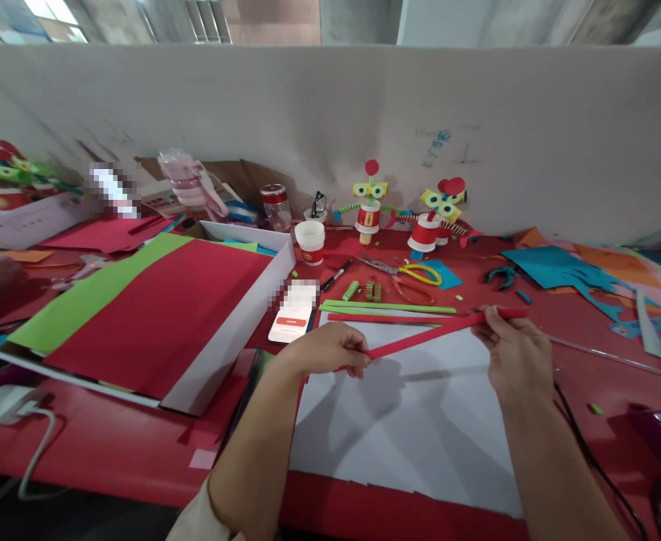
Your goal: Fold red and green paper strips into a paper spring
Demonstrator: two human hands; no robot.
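A narrow red paper strip (421,338) stretches between my two hands above a white sheet (398,421). My left hand (333,349) pinches its left end. Toward the other end, my right hand (514,349) grips the strip, and a short piece sticks out past the fingers. Just behind, green paper strips (387,306) and another red strip (375,318) lie along the sheet's far edge. Two small folded paper springs, one green (351,290) and one striped (373,290), rest beyond them.
Scissors (415,272), a black pen (336,275), a phone (294,315) and a paper cup (309,242) lie or stand behind. Two paper-cup figures (369,214) stand by the wall. A white box (218,361) with coloured paper is left; paper scraps (567,274) and a cable (595,458) are right.
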